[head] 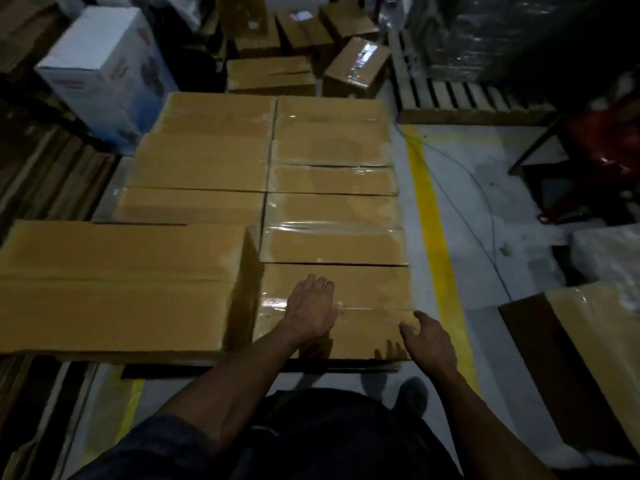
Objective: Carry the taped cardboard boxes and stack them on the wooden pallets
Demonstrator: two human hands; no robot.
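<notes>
Several taped cardboard boxes lie side by side in two rows on a low pallet (263,369), whose dark front edge shows under them. The nearest box of the right row (367,292) has clear tape along its top. My left hand (311,308) rests flat on that box's top, fingers straight. My right hand (427,336) hovers at the box's near right corner with fingers relaxed and apart, holding nothing. A taller box (117,285) stands at the near left, one layer higher than its neighbours.
A bare wooden pallet (460,98) lies at the back right. More taped boxes (356,65) and a white carton (104,64) stand behind the stack. Another taped box (599,337) sits at the right. A yellow floor line (433,216) and a thin cable run alongside.
</notes>
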